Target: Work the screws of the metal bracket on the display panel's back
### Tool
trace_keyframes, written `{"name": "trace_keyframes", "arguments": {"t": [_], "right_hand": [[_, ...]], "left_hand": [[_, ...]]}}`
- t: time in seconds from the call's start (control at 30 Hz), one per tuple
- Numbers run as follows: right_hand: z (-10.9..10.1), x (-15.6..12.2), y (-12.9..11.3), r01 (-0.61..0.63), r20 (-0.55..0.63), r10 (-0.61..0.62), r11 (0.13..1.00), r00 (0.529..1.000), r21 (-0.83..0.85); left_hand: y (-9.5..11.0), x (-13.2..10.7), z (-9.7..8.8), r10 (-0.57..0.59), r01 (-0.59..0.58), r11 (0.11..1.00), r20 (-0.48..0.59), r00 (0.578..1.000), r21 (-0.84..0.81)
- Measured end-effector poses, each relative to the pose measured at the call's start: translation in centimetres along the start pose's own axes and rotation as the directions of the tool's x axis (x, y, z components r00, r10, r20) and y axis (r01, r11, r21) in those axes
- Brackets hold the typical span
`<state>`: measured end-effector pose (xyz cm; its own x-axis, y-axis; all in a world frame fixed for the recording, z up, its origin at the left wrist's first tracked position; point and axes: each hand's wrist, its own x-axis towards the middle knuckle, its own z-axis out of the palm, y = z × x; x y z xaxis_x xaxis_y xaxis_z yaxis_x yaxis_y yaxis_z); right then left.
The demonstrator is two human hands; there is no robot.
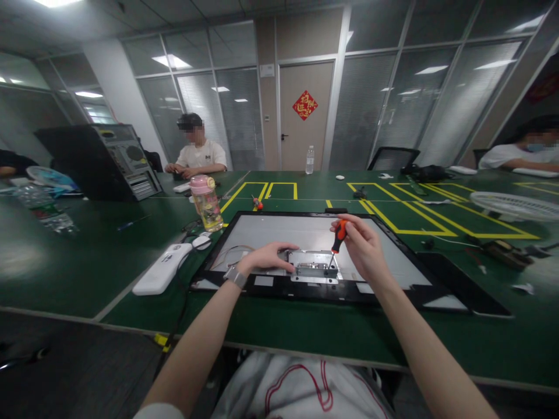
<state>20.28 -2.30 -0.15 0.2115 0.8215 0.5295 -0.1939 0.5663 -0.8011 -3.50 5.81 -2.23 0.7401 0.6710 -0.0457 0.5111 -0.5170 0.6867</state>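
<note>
My right hand (pixel 364 241) grips the handle of a screwdriver (pixel 339 235) with an orange and black grip. The thin shaft points down, its tip at the right end of a silver metal bracket (pixel 312 280). My left hand (pixel 271 256), a watch on its wrist, holds the bracket's left end between thumb and fingers. Beneath both hands lies a large flat display panel (pixel 244 233) with a black frame and a pale grey back. The bracket sits near the panel's front edge. Whether the screwdriver tip is in a screw is too small to tell.
Left of the panel stand a pink-lidded bottle (pixel 206 203), a white power bank-like case (pixel 162 269) and a computer tower (pixel 113 160). A black flat slab (pixel 463 282) lies right, near a white racket (pixel 515 205). A person (pixel 201 154) sits across the green table (pixel 271 326).
</note>
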Motion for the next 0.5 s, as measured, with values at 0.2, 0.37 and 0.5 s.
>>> {"name": "trace_keyframes", "arguments": {"t": [0.2, 0.37, 0.5], "right_hand": [[0.07, 0.06, -0.11, -0.013, 0.006, 0.013, 1.000, 1.000, -0.009], [-0.04, 0.15, -0.22, -0.072, 0.078, 0.070, 0.997, 0.995, 0.016], [-0.18, 0.18, 0.06, -0.006, 0.052, 0.012, 0.994, 0.999, -0.109]], "left_hand": [[-0.14, 0.13, 0.04, -0.014, 0.014, 1.000, 0.006, 1.000, -0.006], [-0.50, 0.29, 0.05, 0.011, -0.011, 1.000, 0.012, 1.000, -0.008], [-0.66, 0.32, 0.03, 0.007, -0.007, 1.000, 0.008, 1.000, -0.008]]}}
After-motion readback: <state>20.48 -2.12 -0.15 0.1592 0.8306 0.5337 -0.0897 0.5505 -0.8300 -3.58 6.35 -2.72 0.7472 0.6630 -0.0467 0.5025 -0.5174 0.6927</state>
